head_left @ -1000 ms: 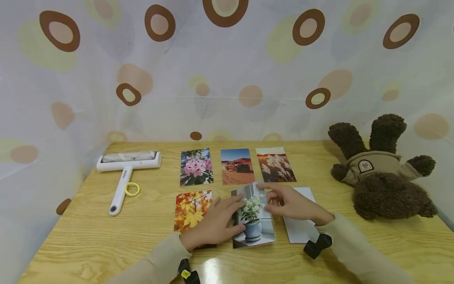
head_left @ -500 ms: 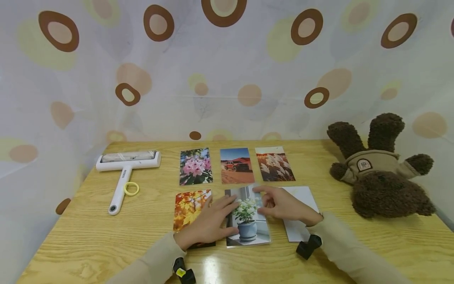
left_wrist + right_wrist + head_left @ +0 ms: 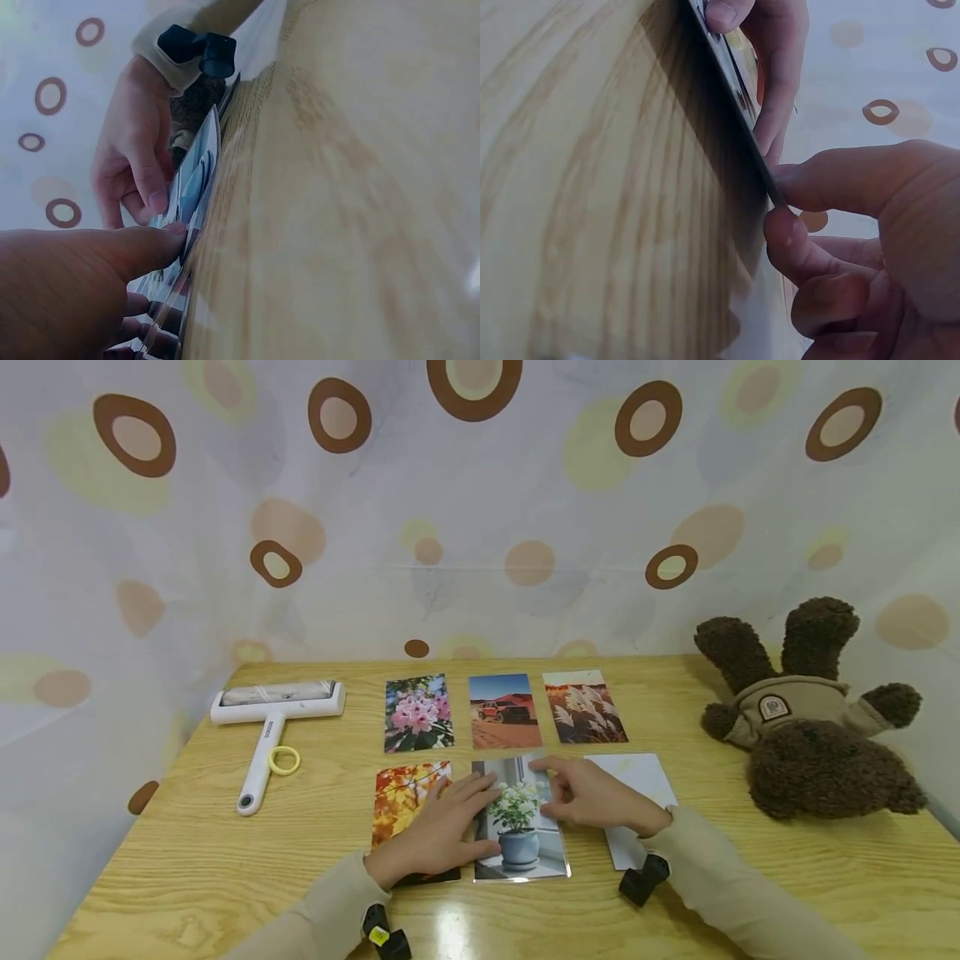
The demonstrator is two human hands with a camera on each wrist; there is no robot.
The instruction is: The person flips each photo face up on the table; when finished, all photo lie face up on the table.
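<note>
A photo card of a potted white-flowered plant (image 3: 520, 847) lies in the middle of the near row, its lower edge shiny. My left hand (image 3: 442, 827) rests on its left side with fingers spread and the thumb on its face. My right hand (image 3: 592, 793) pinches the card's right edge. In the right wrist view, the fingertips (image 3: 786, 229) meet at that edge, which stands above the table with a shadow beneath. An autumn-leaf photo card (image 3: 393, 789) is partly hidden under my left hand. Partly behind my right hand and wrist lies a white card (image 3: 637, 777).
The far row holds a pink-flower photo (image 3: 417, 714), a red-car photo (image 3: 504, 712) and a reed photo (image 3: 585, 708). A white lint roller (image 3: 273, 714) and yellow ring (image 3: 284, 761) lie left. At right, a brown plush toy (image 3: 817, 768) rests on the wooden table (image 3: 315, 852).
The plant card has shifted left and straightened, with both hands moving along with it. The dark area along its left side, visible a second ago, is now covered.
</note>
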